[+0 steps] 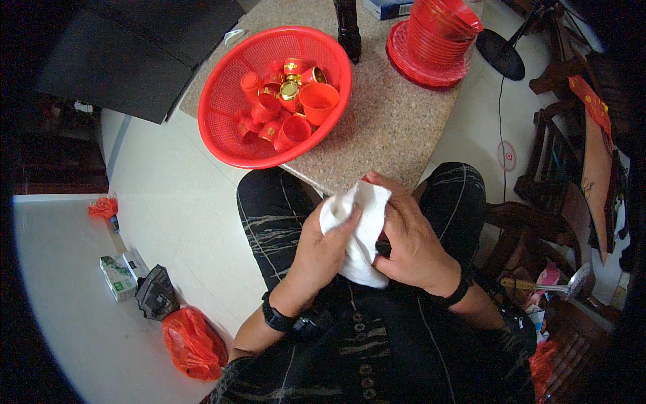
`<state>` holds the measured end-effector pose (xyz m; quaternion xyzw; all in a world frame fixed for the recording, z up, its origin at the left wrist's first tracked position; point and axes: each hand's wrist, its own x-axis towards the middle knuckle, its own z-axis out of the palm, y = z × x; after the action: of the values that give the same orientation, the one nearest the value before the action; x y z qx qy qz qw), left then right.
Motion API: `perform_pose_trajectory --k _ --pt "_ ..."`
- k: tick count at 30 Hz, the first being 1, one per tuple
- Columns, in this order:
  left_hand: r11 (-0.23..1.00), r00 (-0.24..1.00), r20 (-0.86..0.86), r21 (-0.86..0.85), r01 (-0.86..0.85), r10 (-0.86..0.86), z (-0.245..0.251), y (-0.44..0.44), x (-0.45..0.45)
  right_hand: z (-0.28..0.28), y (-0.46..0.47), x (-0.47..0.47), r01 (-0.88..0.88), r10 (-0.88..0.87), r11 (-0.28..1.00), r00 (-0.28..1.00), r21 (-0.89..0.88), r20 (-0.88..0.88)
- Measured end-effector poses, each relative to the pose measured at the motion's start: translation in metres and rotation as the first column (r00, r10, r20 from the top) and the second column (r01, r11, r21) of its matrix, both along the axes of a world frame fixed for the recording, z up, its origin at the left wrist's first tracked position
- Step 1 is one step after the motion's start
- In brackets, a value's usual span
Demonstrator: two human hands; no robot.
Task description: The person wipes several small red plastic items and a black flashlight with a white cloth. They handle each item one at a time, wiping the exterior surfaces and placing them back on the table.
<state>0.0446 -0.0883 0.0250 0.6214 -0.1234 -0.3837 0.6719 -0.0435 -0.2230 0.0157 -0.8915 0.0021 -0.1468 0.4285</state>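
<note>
A white cloth [366, 212] is bunched between my two hands, above my lap at the near edge of the stone-topped table [388, 131]. My left hand [323, 247] grips it from the left, thumb pressed on top. On the other side my right hand [411, 232] has its fingers curled around the cloth's edge. Slivers of red show beside the cloth at the right fingers; the thing they belong to is mostly hidden. Beyond my hands, a red plastic mesh basket [217, 111] holds several red cups [319, 103] and small red-and-gold containers [289, 91], jumbled together.
Stacked red bowls [439, 38] stand on red plates [404, 65] at the table's far right. A dark post-like object [349, 38] rises behind the basket. Floor items include a red plastic bag [194, 346] and a box [118, 278] at left. Wooden chairs [545, 222] and a skimmer [575, 283] are right.
</note>
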Motion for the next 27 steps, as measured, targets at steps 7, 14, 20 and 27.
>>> perform_pose_trajectory --k 7,14,20,27 --pt "0.951 0.937 -0.162 0.050 -0.305 0.309 0.009 0.007 0.016 -0.006 -0.003 -0.011 -0.069 0.127 0.876 0.988 0.477 -0.090" --pt "0.935 0.634 0.703 0.130 0.330 -0.322 -0.018 0.003 0.021 -0.006 0.002 -0.018 -0.088 0.196 0.746 0.977 0.660 -0.090" --pt "0.970 0.971 -0.087 0.079 0.230 -0.223 -0.040 0.011 0.017 0.002 -0.008 -0.006 -0.064 0.049 0.987 0.994 0.146 0.100" --pt "0.983 0.979 -0.096 0.048 -0.177 0.181 -0.035 0.013 0.021 -0.003 -0.016 0.007 0.158 -0.157 0.985 0.988 -0.075 0.013"
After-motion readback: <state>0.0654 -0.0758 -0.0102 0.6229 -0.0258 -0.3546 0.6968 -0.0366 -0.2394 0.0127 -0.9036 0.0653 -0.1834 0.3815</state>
